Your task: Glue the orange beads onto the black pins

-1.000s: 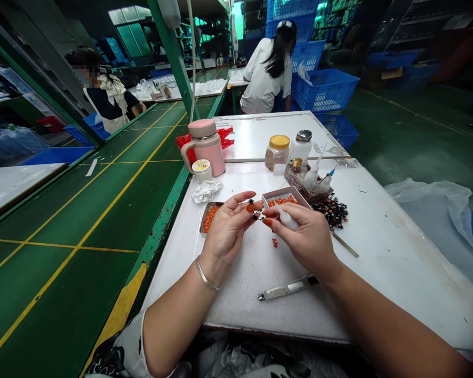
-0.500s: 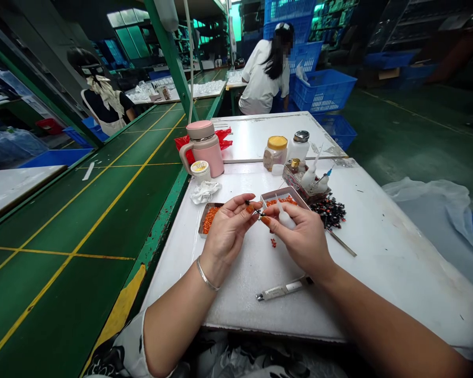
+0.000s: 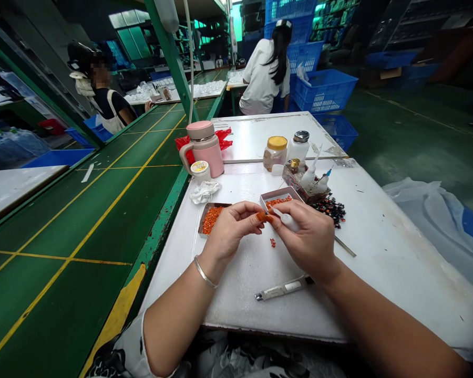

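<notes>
My left hand (image 3: 232,227) is closed, thumb and finger pinching a tiny black piece that the fingertips now mostly hide. In my right hand (image 3: 309,233) lies a small white squeeze bottle (image 3: 288,220), its thin nozzle angled toward the left. The fingertips of both hands meet above the white table. Behind them stands an open box (image 3: 263,201) of orange bits. Another box (image 3: 201,227) of orange bits sits beside my left hand, partly covered by it. Below the fingertips lies a little orange cluster (image 3: 273,243). A heap of black pieces (image 3: 333,211) spreads to the right of my right hand.
A pen-like tool (image 3: 284,289) and a metal stick (image 3: 345,246) lie on the table. Farther back are a pink flask (image 3: 208,152), a yellow-lidded jar (image 3: 276,152) and a tray (image 3: 299,184) with bottles. A green conveyor (image 3: 102,220) runs along the left. Two people are beyond.
Both hands have drawn together, my left moving slightly right and down. The black piece, visible before, is now mostly covered. My right hand's bottle has tilted flatter. The person at left has turned.
</notes>
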A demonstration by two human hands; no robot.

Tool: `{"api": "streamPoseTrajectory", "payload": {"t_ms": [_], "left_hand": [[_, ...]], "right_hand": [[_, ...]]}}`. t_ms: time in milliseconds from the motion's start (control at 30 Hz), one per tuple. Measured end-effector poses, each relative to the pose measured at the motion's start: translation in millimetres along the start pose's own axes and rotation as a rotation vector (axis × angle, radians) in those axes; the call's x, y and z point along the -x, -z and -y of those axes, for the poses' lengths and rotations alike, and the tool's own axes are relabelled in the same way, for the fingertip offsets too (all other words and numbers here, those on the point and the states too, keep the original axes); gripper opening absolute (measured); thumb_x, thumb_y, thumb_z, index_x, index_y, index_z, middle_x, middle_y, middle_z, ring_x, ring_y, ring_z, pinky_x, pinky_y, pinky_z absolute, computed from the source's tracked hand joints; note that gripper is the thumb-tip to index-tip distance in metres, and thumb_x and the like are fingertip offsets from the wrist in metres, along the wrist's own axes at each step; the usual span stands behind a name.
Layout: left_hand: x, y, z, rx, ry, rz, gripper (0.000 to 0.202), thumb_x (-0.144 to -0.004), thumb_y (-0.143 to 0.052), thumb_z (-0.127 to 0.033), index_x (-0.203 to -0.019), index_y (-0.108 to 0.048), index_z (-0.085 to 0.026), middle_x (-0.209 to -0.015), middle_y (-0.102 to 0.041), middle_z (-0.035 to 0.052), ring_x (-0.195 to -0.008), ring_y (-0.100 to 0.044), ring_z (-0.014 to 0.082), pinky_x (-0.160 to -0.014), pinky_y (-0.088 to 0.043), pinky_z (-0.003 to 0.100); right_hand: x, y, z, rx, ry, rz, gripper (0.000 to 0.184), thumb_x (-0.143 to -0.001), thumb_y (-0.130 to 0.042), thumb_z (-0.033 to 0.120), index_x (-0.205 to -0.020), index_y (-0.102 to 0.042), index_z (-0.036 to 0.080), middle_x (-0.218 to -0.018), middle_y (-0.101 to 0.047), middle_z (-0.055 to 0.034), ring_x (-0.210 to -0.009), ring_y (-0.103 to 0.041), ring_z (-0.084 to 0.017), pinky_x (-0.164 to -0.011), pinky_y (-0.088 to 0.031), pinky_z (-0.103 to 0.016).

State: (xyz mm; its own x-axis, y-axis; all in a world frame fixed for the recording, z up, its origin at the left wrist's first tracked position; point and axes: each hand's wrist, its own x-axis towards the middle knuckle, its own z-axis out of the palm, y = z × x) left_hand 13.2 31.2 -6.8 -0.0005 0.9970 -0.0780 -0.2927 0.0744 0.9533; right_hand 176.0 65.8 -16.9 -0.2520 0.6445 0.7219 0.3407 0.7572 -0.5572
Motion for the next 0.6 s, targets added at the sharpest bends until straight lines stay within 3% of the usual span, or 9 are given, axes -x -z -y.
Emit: {"api": "streamPoseTrajectory", "payload": {"t_ms": [267, 433, 600], "left_hand": [[-1.5, 4.2, -1.1, 0.003, 0.093, 0.115, 0.024, -0.075, -0.080, -0.034, -0.081, -0.076, -0.011, -0.067, -0.063, 0.0027, -0.059, -0.055, 0.0074, -0.057, -0.044, 0.019], [-0.8, 4.6, -1.5, 0.017, 0.071, 0.115, 0.022, -0.075, -0.080, -0.034, -0.079, -0.075, -0.013, -0.068, -0.062, 0.0021, -0.060, -0.054, 0.0075, -0.058, -0.045, 0.019], [-0.5, 2.8, -1.4, -0.008, 0.018, 0.107, 0.023, -0.075, -0.080, -0.036, -0.077, -0.075, -0.014, -0.068, -0.063, 0.0021, -0.061, -0.053, 0.0082, -0.058, -0.043, 0.020]], "right_hand": [[-2.1, 2.2, 0.6, -0.122, -0.006, 0.031, 0.002, -0.087, -0.066, 0.021, -0.086, -0.068, 0.020, -0.080, -0.071, -0.0028, -0.075, -0.065, -0.017, -0.071, -0.050, -0.030], [-5.7, 3.9, 0.8, -0.325, -0.136, 0.097, 0.004, -0.085, -0.069, 0.023, -0.087, -0.072, 0.021, -0.083, -0.072, -0.0026, -0.079, -0.065, -0.018, -0.075, -0.051, -0.031], [-6.6, 3.7, 1.3, -0.391, -0.226, 0.100, 0.006, -0.083, -0.073, 0.027, -0.083, -0.073, 0.021, -0.079, -0.071, -0.0010, -0.073, -0.064, -0.016, -0.070, -0.050, -0.029]]}}
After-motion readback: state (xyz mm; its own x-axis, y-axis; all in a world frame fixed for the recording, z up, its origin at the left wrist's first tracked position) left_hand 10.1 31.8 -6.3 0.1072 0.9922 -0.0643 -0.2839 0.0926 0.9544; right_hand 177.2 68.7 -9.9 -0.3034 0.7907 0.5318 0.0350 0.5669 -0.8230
